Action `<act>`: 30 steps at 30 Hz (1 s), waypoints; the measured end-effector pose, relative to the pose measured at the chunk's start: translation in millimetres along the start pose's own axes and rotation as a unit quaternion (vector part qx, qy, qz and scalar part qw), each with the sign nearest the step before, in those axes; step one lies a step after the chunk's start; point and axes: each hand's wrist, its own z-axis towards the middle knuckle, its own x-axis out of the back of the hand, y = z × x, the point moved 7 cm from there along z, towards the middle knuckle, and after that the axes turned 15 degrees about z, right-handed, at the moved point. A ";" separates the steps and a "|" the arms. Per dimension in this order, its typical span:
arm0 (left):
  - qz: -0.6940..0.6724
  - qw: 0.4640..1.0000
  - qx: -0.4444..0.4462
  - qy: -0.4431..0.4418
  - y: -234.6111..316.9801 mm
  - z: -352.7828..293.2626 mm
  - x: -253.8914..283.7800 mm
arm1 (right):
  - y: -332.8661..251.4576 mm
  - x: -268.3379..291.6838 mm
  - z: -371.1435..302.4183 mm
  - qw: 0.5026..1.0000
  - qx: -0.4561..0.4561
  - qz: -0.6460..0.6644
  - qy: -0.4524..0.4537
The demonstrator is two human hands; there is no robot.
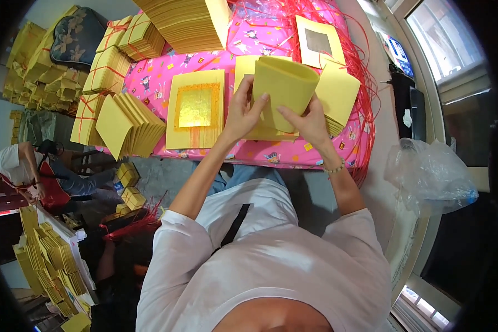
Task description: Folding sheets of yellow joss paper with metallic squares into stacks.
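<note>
Between my two hands is a yellow paper sheet, bent over into a rounded fold at its top. My left hand grips its left side, thumb on the near face. On the lower right side my right hand presses with its thumb, fingers behind the paper. Beneath lie more yellow sheets, partly hidden by the held one. To the left rests a stack of yellow paper topped with a gold foil square. Right of my hands sit folded yellow sheets, and beyond them a sheet with a grey square.
A pink patterned cloth covers the table. Tied yellow bundles and fanned folded paper stand at left, a tall stack behind. Red plastic strings trail along the right. A clear plastic bag lies by the window. Another person sits at left.
</note>
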 end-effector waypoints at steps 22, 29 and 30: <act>-0.158 0.908 0.350 -0.169 -25.5 17.7 -37.0 | 10.1 21.2 4.7 0.960 -0.181 0.190 0.096; -0.161 0.894 0.388 -0.156 -27.6 21.0 -37.8 | 4.4 20.8 8.0 0.965 -0.164 0.181 0.098; -0.164 0.892 0.391 -0.156 -27.6 21.0 -38.8 | 4.2 21.6 7.6 0.965 -0.166 0.180 0.099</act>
